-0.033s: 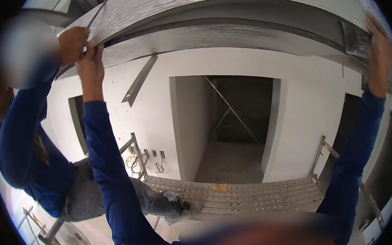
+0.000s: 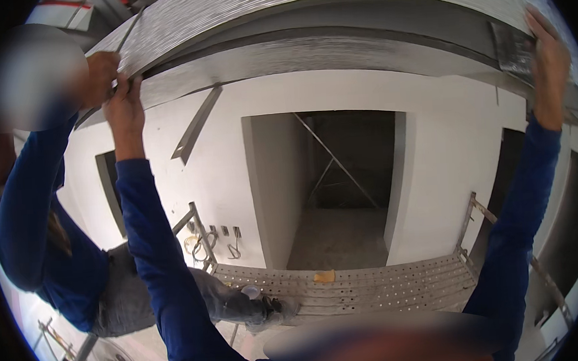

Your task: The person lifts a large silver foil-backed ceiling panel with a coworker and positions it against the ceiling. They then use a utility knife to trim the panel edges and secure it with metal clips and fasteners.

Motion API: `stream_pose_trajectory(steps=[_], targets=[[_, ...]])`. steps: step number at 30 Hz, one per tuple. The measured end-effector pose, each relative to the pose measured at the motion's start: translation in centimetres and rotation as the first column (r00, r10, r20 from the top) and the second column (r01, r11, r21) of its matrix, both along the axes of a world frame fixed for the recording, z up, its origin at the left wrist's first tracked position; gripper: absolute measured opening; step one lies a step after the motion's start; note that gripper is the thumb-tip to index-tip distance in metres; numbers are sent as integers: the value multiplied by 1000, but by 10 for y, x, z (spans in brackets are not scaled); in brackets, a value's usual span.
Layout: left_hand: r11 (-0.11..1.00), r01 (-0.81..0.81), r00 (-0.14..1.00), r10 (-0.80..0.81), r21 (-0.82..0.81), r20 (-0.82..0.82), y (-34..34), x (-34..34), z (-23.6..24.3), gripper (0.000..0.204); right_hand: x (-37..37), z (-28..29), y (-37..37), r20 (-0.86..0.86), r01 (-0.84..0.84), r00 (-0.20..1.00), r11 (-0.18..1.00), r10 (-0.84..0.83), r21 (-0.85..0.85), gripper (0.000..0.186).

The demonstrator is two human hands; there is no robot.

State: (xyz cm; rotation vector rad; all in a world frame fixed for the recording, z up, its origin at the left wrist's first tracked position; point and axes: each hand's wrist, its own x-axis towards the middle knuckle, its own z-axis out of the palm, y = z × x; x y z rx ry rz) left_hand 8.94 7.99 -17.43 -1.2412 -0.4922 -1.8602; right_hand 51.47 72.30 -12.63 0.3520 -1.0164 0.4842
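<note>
Overhead, a long duct (image 2: 334, 49) wrapped in silver foil runs across the top, with a dark grey slot along its side. Both my arms reach up to it. My left hand (image 2: 125, 119) pinches the duct's lower edge at its left end, fingers closed. Right beside it is a co-worker's hand (image 2: 102, 78) at the same corner, near a thin dark strip. My right hand (image 2: 551, 75) grips the far right end, fingers bent over the side beside a dark taped patch (image 2: 514, 51). The fingertips' far side is hidden.
Below the duct hangs an angled metal bracket (image 2: 196, 126). A perforated scaffold platform (image 2: 375, 291) spans beneath, with rails at both ends and a small yellowish piece (image 2: 324, 277) on it. A co-worker in blue (image 2: 69, 260) sits at left. Behind is a white wall with a doorway (image 2: 347, 157).
The view has turned slightly, so the scene sits a little farther left. Both hands keep their places on the duct, and the co-worker's hand stays at the left corner.
</note>
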Motion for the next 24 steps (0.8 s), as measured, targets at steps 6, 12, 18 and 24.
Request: stream_pose_trajectory(steps=[6, 12, 18, 24], targets=[[994, -107, 994, 107, -36, -6, -17, -14, 1, 33, -26, -32, -32, 31, 8, 999, 998, -6, -66, 31], [991, -126, 989, 129, -54, 66, -9, -8, -3, 28, -57, -49, -36, -31, 73, 996, 987, -78, -145, 28], [968, -229, 953, 244, -99, 177, 5, 7, -9, 36, -91, -45, -23, -323, 613, 720, 781, -614, -121, 18], [915, -381, 858, 402, -131, 318, 15, 14, -13, 57, -110, -37, -20, -413, 729, 570, 669, -710, -144, 10]])
